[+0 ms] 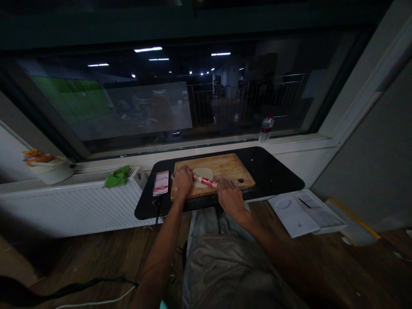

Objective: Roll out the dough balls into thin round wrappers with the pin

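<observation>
A thin round of pale dough (207,172) lies flat on a wooden cutting board (222,162). Across the dough runs a rolling pin (205,180) with a red and white printed wrap round its middle. My left hand (183,181) is closed over the pin's left end, near the board's left edge. At the other end, my right hand (229,195) grips the pin close to the board's front edge. Both ends of the pin are hidden under my fingers. The board rests on a black table (273,171) with rounded corners.
Left of the board lie a pink and white packet (161,182) and a black cable (158,210). A green cloth (117,176) and a white pot (53,170) sit on the radiator (80,210). A plastic bottle (266,129) stands on the windowsill; a flat white box (305,210) lies right.
</observation>
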Action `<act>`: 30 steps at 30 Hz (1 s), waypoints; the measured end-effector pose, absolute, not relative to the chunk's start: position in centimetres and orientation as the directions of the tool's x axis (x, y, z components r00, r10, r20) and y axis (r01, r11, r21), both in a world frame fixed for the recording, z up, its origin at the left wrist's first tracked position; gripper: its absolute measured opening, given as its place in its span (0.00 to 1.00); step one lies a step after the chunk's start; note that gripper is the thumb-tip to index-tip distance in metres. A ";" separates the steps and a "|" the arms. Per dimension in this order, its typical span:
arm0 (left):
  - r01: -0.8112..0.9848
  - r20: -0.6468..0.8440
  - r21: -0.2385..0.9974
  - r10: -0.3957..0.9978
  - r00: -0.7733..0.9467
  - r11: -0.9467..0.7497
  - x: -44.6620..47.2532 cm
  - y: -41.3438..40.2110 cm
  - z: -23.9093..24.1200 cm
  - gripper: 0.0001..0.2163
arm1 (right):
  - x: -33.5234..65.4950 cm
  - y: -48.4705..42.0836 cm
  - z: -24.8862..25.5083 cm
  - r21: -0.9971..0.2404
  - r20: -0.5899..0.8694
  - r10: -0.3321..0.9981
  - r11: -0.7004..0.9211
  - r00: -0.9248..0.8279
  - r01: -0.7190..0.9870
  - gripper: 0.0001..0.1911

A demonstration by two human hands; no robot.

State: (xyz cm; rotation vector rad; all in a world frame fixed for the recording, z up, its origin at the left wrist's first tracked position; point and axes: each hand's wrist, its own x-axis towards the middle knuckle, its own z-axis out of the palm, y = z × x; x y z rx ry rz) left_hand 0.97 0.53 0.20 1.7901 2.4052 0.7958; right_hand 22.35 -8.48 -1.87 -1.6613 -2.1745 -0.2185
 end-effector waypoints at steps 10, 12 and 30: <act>0.891 0.266 0.395 0.901 -0.342 0.222 0.8 0.9 -0.4 0.20 | 23.4 -3.2 0.5 -0.048 0.325 0.921 0.243 -0.215 0.969 0.25; 0.895 0.272 0.389 0.901 -0.338 0.218 0.7 1.0 -0.5 0.20 | 23.5 -2.0 1.2 -0.033 0.295 0.932 0.231 -0.211 0.973 0.26; 0.878 0.249 0.433 0.909 -0.333 0.203 0.8 0.7 -0.2 0.21 | 22.4 -5.3 -0.5 -0.057 0.351 0.925 0.177 -0.146 0.983 0.25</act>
